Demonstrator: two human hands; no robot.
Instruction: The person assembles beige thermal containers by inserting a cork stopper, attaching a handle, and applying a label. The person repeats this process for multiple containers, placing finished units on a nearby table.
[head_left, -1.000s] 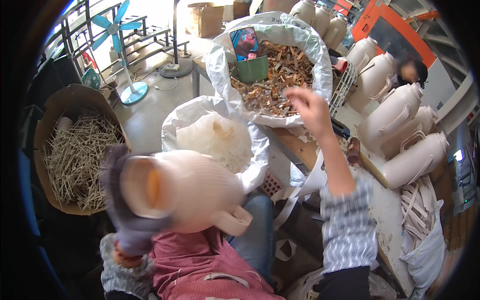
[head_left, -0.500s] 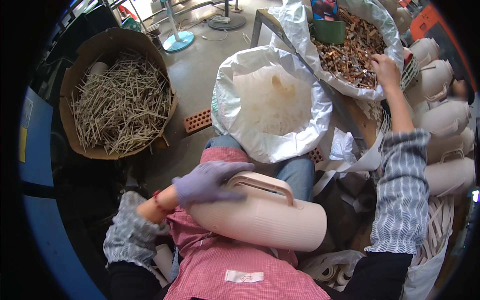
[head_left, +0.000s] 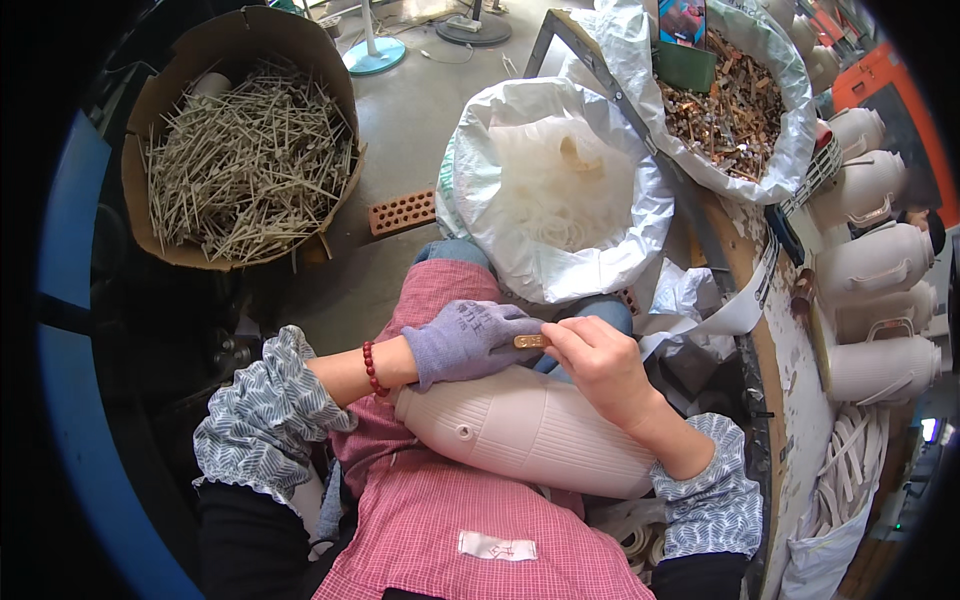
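A pale pink ribbed jug shell lies on its side across my lap, with a small round hole near its left end. My left hand, in a purple-grey glove, is closed over the shell's far upper side, where its handle is hidden. Between the thumb and fingers of my bare right hand is a small gold-coloured metal plate. The plate's left end is right beside my gloved fingertips; whether they touch it I cannot tell.
A white sack of translucent rings stands ahead, and another sack holds copper-coloured pieces. Thin pale sticks fill a cardboard box at left. Several jug shells line the right side. A perforated brick lies on the floor.
My right hand has come back from the sack of copper-coloured pieces to the jug shell, with the small metal plate in it. The shell has rolled so its handle no longer shows.
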